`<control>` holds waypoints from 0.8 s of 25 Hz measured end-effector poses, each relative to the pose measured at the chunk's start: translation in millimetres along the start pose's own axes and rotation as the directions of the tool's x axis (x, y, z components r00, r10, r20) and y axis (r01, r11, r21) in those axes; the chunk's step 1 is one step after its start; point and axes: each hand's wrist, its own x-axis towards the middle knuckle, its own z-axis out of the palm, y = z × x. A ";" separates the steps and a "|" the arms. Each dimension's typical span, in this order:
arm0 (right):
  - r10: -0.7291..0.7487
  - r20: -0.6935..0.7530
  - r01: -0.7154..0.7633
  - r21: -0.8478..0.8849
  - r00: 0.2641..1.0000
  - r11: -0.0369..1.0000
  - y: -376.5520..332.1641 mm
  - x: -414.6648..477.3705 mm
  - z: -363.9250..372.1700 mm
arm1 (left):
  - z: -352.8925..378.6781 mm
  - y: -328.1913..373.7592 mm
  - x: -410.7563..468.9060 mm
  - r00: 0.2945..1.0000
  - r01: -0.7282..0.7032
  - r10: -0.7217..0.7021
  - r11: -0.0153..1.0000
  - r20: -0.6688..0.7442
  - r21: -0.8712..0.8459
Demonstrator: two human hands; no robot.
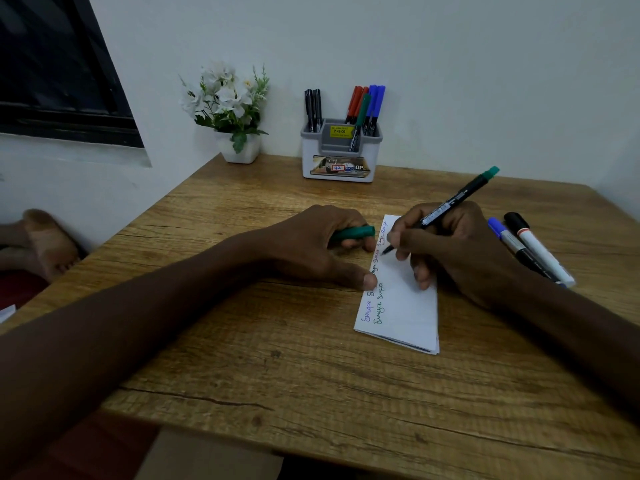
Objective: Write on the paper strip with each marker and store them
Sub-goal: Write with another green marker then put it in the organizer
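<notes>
A folded white paper strip (403, 306) lies on the wooden table (277, 358), with handwritten words in several colours along its left edge. My right hand (457, 251) grips a green marker (460, 199), its tip touching the paper near the upper left. My left hand (311, 247) holds the green cap (355, 233) in curled fingers while its thumb presses the strip's left edge. A white and grey holder (341, 150) at the back contains black, red, green and blue markers.
Two capped markers, a blue one (512, 242) and a black-capped white one (536, 247), lie right of my right hand. A white pot of artificial flowers (230, 109) stands left of the holder against the wall. A foot (48, 244) rests beyond the table's left edge.
</notes>
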 end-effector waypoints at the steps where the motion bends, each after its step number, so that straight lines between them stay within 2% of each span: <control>1: 0.004 -0.047 0.000 0.083 0.999 0.997 1.1 1.5 -1.5 | 1.4 1.8 -0.5 1.000 0.008 -0.008 1.000 -0.027 -0.012; 3: 0.013 -0.146 0.010 0.161 0.989 0.987 4.4 2.7 -3.6 | 3.6 3.3 0.3 0.996 0.043 -0.047 0.998 -0.081 -0.046; 5: -0.003 -0.238 0.031 0.113 0.971 0.993 6.6 1.5 -4.1 | 5.4 1.9 1.0 0.990 0.060 -0.070 0.995 -0.121 -0.086; 7: -0.013 -0.283 0.056 0.144 0.959 0.988 6.3 0.5 -4.2 | 6.3 0.2 0.5 0.988 0.020 -0.027 0.999 -0.152 -0.049; 9: 0.030 -0.261 0.054 0.308 0.965 0.950 4.5 1.4 -5.2 | 6.7 -0.7 0.4 0.986 -0.022 0.021 1.000 -0.166 -0.007; 12: 0.129 -0.151 -0.033 0.516 0.980 0.856 0.7 3.0 -8.1 | 6.7 -0.5 1.5 0.980 -0.065 0.061 0.998 -0.190 -0.016; 20: 0.183 -0.131 -0.074 0.583 0.974 0.809 0.5 4.7 -5.9 | 8.8 -7.6 4.0 0.971 -0.121 0.108 0.991 -0.216 -0.049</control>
